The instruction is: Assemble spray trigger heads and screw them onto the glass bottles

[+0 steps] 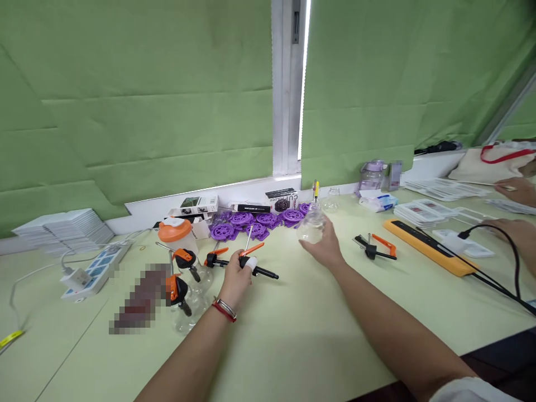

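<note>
My left hand (238, 274) is closed around a black trigger top (266, 272) with an orange lever and a thin metallic rod. A white wrap covers one fingertip. To the right, my right hand (325, 248) grips a clear, rounded bottle (310, 228) by its side. Another black-and-orange trigger top (215, 259) lies just behind my left hand. Two more orange-and-black tops (178, 288) sit on clear bottles (190, 315) at the left. A further loose trigger top (374, 249) rests on the table to the right of my right forearm.
Purple wheel-like parts (253, 223) and small boxes (199, 205) line the wall. An orange-lidded cup (175, 230) and a white power strip (98, 273) stand left. At right are a yellow-orange power strip (427, 248), white trays (422, 215) and another person's hands (517, 231).
</note>
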The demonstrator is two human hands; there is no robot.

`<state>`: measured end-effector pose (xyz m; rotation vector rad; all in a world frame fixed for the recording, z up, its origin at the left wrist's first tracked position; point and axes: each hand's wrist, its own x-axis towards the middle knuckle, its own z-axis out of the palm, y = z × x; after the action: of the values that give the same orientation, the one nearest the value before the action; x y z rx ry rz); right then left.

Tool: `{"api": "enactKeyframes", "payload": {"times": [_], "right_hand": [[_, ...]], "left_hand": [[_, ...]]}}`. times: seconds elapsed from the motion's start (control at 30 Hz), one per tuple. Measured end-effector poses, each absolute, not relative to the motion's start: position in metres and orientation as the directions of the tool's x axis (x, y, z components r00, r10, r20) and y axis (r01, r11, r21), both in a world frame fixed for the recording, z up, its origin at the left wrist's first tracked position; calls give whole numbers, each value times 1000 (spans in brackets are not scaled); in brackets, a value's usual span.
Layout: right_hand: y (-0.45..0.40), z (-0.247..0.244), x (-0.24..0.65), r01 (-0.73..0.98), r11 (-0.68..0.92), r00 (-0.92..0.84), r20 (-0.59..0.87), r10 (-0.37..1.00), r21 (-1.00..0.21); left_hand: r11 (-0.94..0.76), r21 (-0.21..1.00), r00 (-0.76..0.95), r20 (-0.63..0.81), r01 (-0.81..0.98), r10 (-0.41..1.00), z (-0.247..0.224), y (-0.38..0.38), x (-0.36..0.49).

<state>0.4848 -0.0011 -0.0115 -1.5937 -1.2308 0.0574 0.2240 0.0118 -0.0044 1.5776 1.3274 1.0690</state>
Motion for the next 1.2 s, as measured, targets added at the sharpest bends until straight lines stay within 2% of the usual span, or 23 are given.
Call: {"api": "enactKeyframes", "payload": {"times": [0.1,0.2,0.3,0.47,0.67,0.87,1.03,1.2], "right_hand": [[-10,-5,465,663,104,278,372,886,-742],[-17,2,459,654,109,134,256,957,-749],[-26,8,460,566,91,77,162,984,-819],[-40,8,469,268,40,58,57,997,-963],[-43,2,486,65,72,-84,67,994,-995],[-43,1,481,11,51,-211,47,976,-999],[-44,-1,464,-11,35,-251,37,967,-999],[-45,-3,448,-17,24,-297,28,955,-1000]], "left_hand": [[29,999,154,-23,-39,988,-3,-7,215],[153,968,146,-125,-200,981,0,-17,206],[204,934,149,-166,-293,975,1,-21,201],[210,910,158,-163,-358,974,-5,-19,198],[215,864,164,-156,-455,974,-9,-18,193],[222,871,231,-129,-437,964,-7,-22,191],[263,894,315,-148,-363,937,-6,-30,194],[227,947,397,-123,-227,910,-3,-35,196]]}}
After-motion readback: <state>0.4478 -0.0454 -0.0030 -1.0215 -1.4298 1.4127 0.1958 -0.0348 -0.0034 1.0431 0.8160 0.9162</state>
